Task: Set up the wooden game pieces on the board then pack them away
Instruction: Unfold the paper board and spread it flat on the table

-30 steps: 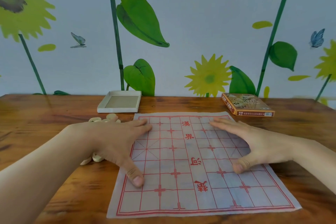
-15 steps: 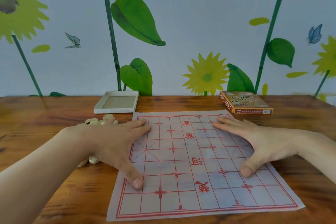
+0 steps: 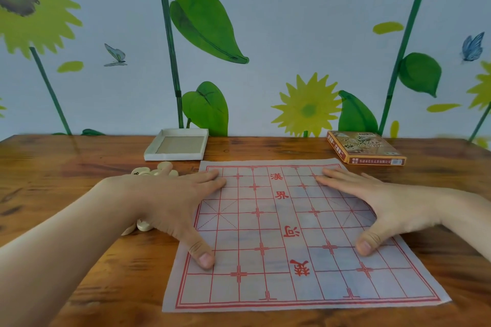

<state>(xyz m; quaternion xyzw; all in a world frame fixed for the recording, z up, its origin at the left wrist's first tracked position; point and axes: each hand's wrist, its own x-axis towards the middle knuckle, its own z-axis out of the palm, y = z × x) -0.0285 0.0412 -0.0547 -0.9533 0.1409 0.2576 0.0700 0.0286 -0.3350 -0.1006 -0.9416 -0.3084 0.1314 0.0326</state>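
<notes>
1. Since half a second ago almost nothing has moved: both hands stay spread flat on the sheet, the right thumb a touch nearer the right edge.
2. The left hand lies open, straight fingers pressing the board's left side, thumb down on a near square; it holds nothing.
3. The right hand mirrors it on the right side, fingers straight and flat, thumb pressed to the sheet, holding nothing.
4. Between and under the hands lies the paper xiangqi board, a thin whitish sheet with a red grid, flat on the wooden table. Red characters run down its middle between the hands: 漢界 far, 河 and 楚 near, the near ones upside down.
5. The round pale wooden game pieces lie heaped on the table behind and under the left wrist, off the board.
6. Beyond the left fingertips sits an open white box tray, with nothing visible inside.
7. Beyond the right hand lies the printed box lid; its small text is unreadable.
</notes>
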